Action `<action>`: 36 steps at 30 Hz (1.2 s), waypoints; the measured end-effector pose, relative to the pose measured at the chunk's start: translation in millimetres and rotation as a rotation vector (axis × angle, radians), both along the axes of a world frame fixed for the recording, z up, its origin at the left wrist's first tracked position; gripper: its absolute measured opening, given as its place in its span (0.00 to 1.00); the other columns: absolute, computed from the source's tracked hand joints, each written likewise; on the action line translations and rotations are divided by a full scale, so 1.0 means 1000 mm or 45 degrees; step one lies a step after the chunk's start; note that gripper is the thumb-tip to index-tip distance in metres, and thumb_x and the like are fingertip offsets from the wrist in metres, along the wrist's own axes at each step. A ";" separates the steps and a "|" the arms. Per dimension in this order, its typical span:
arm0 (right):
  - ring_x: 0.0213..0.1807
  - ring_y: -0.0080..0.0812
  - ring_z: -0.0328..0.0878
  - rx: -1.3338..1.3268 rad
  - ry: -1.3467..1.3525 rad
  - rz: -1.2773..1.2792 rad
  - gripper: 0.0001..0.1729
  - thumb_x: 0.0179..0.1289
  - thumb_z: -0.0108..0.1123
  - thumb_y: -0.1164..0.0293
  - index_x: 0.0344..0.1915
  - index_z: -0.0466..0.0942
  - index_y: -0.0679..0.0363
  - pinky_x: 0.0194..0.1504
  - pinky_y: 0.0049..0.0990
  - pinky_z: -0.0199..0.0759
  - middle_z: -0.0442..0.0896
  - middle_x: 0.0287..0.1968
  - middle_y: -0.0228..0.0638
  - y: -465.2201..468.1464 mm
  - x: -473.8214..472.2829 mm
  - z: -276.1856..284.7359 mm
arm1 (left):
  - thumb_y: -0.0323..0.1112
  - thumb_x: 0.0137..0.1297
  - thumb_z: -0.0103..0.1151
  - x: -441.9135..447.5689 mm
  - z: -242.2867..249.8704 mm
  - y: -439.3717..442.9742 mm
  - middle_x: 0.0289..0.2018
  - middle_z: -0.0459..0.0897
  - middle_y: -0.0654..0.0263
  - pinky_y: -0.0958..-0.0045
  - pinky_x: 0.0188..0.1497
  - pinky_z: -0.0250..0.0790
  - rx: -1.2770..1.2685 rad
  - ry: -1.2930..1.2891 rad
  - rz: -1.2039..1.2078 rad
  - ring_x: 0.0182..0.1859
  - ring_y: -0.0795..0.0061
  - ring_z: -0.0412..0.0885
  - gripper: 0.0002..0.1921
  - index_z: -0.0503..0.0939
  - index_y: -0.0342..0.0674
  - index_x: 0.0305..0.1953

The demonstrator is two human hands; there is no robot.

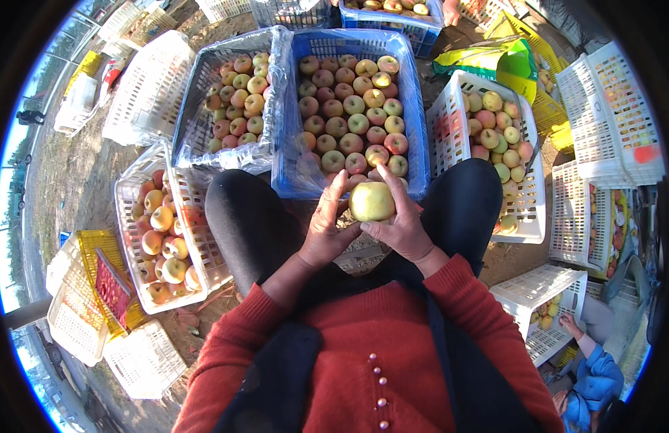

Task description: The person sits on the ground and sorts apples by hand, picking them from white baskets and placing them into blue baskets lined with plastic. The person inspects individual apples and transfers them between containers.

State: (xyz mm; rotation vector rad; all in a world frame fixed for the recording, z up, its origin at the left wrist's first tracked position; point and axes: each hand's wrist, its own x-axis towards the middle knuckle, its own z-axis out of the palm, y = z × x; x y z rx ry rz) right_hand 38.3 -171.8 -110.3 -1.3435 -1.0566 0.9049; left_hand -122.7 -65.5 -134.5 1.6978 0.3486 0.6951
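Observation:
Between my knees, a pale yellow-green apple [372,202] rests in my fingers. My right hand [402,222] grips it from the right, thumb below and fingers along its side. My left hand [330,224] is against its left side, fingers pointing forward; how firmly it touches cannot be told. Just beyond the hands stands a blue plastic crate [415,108] lined with clear film, holding rows of red-green apples [358,123]. To its left is a film-wrapped crate [191,92] with more apples [254,103].
White crates of apples stand by my left knee [188,233] and right knee [535,211]. A green-yellow bag [516,62] lies beyond the right one. Stacked white crates [150,86] are at the far left. A person in a blue top [597,379] is at the lower right.

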 end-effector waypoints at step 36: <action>0.53 0.32 0.78 0.097 0.419 -0.346 0.36 0.74 0.54 0.49 0.72 0.63 0.60 0.54 0.30 0.70 0.78 0.55 0.34 0.036 0.137 0.081 | 0.39 0.68 0.61 0.066 0.066 0.059 0.63 0.71 0.54 0.57 0.67 0.68 -1.057 -0.216 -0.030 0.64 0.60 0.74 0.37 0.57 0.36 0.72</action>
